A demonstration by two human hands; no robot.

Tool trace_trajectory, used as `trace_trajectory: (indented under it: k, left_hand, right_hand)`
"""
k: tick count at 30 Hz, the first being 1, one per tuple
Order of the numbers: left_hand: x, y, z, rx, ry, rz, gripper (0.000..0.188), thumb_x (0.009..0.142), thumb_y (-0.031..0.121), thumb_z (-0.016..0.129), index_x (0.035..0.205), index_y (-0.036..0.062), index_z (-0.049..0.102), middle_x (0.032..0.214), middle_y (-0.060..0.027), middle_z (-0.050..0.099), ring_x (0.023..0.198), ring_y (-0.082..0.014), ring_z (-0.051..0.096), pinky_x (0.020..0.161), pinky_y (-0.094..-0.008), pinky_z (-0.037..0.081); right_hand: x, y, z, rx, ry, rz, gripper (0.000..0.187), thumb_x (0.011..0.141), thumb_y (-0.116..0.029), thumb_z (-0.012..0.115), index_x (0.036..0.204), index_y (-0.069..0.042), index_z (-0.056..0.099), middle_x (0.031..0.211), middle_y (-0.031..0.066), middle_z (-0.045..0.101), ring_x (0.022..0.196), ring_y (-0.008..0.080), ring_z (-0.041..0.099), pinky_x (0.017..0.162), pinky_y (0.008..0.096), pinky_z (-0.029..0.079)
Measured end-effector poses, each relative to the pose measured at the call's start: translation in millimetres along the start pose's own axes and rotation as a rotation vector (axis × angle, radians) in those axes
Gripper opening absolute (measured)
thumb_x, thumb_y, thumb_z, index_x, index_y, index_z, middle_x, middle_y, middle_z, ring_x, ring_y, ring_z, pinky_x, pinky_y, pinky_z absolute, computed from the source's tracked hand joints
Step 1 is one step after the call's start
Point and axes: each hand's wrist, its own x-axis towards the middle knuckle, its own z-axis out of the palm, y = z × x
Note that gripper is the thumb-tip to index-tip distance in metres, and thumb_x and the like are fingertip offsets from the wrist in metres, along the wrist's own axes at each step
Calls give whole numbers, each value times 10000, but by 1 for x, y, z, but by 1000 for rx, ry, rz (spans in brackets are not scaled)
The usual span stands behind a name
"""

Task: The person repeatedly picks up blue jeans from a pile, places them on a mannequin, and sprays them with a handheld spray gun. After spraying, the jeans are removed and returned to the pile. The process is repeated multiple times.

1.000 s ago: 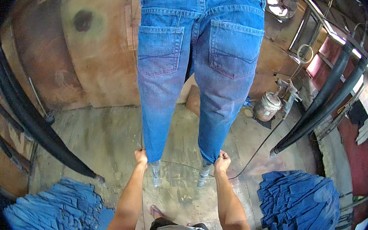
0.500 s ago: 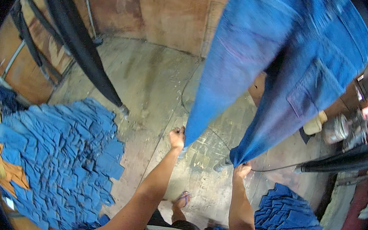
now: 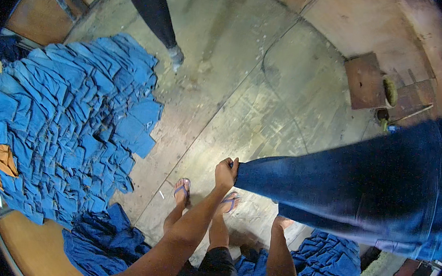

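Observation:
A pair of blue jeans point(image 3: 357, 174) stretches out to the right from my hands, its waist end reaching the right rim of the view. My left hand point(image 3: 225, 174) is closed on the hem of one leg, fingers wrapped round the gathered cloth. Lower and to the right, my right hand point(image 3: 282, 222) is at the hem of the other leg. Denim hides part of its fingers, but it grips the cloth there. The legs look dark blue, with a paler, purplish patch along the lower edge.
A broad heap of blue denim point(image 3: 72, 117) covers the floor at left, with orange cloth point(image 3: 0, 158) at its edge. Darker denim piles lie near my feet, left point(image 3: 107, 242) and right point(image 3: 326, 262). A dark tapered form point(image 3: 149, 4) hangs down at top. A brown board point(image 3: 366, 80) stands far right.
The jeans have swung from upright ahead of me to lying out toward the right. My view has turned and tilted down. Both hands still hold the leg ends.

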Motion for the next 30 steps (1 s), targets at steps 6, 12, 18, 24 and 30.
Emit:
trace_trajectory:
  k: [6,12,18,24,30]
  left_hand:
    - [34,-234,-13,467,4,7,418,980,375,615,828,-6,694,874,-286,698,806,-444,696,703,-488,541]
    - [-39,-466,-285,1035,-378,-760,556,863,373,737,1312,59,642,1331,-147,667,1238,-311,645,997,-418,543]
    - [-42,-446,-376,1014,-612,-785,651,890,514,667,1315,23,630,1306,-192,654,1226,-332,633,1005,-461,517]
    - [42,-260,-301,374,-658,-675,990,857,721,665,1290,-166,591,1128,-293,705,974,-342,712,805,-435,556]
    - [51,-103,-339,658,-996,-226,870,795,533,822,1331,-113,592,1315,-179,655,1192,-287,624,1052,-388,457]
  right_hand:
    - [-163,9,37,122,-355,354,532,932,-413,622,1231,27,632,1102,156,696,951,254,673,821,439,552]
    - [-338,-67,5,60,-1037,791,661,918,-559,585,1265,2,620,1078,144,691,920,266,679,742,438,560]
    - [-240,-144,2,68,-957,369,790,904,-704,548,1299,-22,607,1054,131,685,889,278,686,662,437,568]
    - [-123,-203,-50,54,-1200,849,974,777,-716,720,1428,-9,558,1399,207,582,1201,306,616,856,415,571]
    - [-207,-222,-133,34,-1234,383,692,856,-631,656,1101,13,732,1039,280,725,1007,383,710,889,482,546]
